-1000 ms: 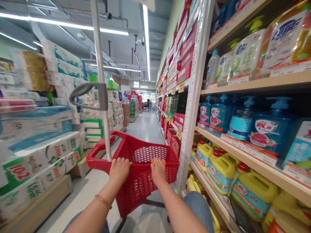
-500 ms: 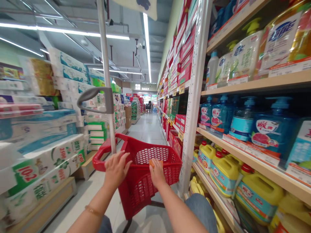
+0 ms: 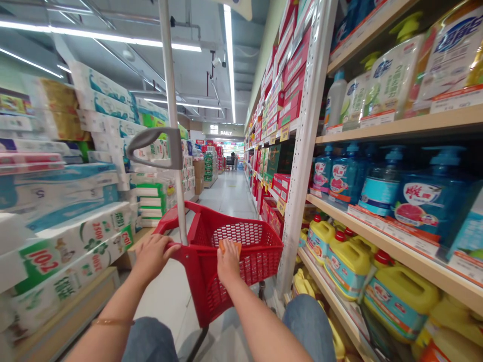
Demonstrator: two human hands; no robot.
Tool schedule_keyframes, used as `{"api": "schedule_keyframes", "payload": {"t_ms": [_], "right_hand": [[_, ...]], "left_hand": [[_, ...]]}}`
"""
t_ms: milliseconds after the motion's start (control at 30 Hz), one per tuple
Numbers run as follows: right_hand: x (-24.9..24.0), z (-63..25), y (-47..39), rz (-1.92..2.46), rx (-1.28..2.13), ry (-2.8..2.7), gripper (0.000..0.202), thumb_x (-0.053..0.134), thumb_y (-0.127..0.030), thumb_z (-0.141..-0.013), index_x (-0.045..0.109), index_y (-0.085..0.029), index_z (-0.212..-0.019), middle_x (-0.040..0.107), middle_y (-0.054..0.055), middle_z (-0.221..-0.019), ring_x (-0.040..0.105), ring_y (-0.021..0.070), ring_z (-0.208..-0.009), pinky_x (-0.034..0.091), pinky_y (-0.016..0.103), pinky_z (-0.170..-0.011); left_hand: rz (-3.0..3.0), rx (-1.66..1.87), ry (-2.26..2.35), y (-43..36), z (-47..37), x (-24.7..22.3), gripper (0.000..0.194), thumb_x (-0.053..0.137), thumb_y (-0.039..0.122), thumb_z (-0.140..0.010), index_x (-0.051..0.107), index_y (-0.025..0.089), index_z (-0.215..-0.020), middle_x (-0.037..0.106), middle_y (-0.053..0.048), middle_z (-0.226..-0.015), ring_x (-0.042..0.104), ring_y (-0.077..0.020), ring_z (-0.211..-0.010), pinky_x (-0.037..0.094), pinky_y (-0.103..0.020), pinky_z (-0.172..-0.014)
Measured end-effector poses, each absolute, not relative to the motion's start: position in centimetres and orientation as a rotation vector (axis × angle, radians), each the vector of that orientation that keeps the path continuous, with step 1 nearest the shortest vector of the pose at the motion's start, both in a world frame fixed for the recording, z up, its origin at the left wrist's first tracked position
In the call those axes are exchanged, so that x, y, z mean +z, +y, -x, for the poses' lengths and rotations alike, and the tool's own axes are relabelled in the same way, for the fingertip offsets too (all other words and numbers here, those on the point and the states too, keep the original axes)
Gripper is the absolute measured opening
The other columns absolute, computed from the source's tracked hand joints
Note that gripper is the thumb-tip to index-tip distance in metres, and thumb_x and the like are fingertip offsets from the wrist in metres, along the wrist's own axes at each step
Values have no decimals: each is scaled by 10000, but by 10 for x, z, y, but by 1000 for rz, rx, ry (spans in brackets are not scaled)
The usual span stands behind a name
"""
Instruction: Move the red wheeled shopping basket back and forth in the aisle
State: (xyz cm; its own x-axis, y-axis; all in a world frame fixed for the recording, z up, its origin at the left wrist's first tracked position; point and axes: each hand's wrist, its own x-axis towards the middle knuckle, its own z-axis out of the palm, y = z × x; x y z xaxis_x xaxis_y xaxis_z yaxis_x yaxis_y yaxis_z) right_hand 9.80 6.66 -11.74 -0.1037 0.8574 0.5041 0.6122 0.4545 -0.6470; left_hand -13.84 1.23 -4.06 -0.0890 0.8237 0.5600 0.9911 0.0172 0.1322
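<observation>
In front of me stands a red plastic shopping cart (image 3: 206, 281) with perforated walls, a white upright pole (image 3: 171, 100) and a grey looped grip (image 3: 175, 148) on that pole. My left hand (image 3: 153, 255) is closed around the red handle at the cart's near left corner. At the basket's near rim, my right hand (image 3: 228, 266) presses a flat orange cloth (image 3: 231, 245) against the cart. Most of the cloth is hidden under the fingers.
Shelves on the right carry blue pump bottles (image 3: 418, 196), white pump bottles (image 3: 392, 75) and yellow jugs (image 3: 400, 296). A white perforated shelf post (image 3: 302, 166) rises beside the cart. Stacked tissue packs (image 3: 71, 251) line the left, with the aisle floor (image 3: 234, 193) stretching ahead.
My left hand has moved left and down, from hovering open near the rim to gripping the cart's handle. My right hand has slid left along the rim with the orange cloth.
</observation>
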Motion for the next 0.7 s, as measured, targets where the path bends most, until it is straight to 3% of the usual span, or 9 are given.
{"api": "schedule_keyframes", "payload": {"t_ms": [267, 500, 700], "right_hand": [[-89, -87, 54, 945, 447, -1882, 439, 374, -313, -958, 487, -203, -1368, 477, 64, -1426, 369, 189, -1356, 253, 435, -1136], [-91, -117, 73, 1087, 463, -1812, 422, 378, -288, -944, 548, -166, -1311, 517, 103, -1386, 412, 210, -1328, 283, 447, -1120], [-82, -94, 46, 987, 400, -1777, 460, 379, -289, -953, 470, -147, -1381, 459, 114, -1433, 349, 210, -1368, 264, 452, -1133]], "left_hand": [[1833, -779, -1923, 2, 101, -42, 344, 475, 530, -864, 640, 228, -852, 648, -72, -933, 517, -266, -1028, 341, -408, -913], [2052, -755, -1750, 2, 103, -37, 326, 488, 522, -858, 603, 229, -940, 645, -77, -1080, 520, -270, -1112, 321, -414, -952], [1887, -766, -1831, -4, 66, -42, 301, 459, 473, -876, 574, 197, -840, 630, -89, -901, 547, -278, -959, 350, -430, -883]]}}
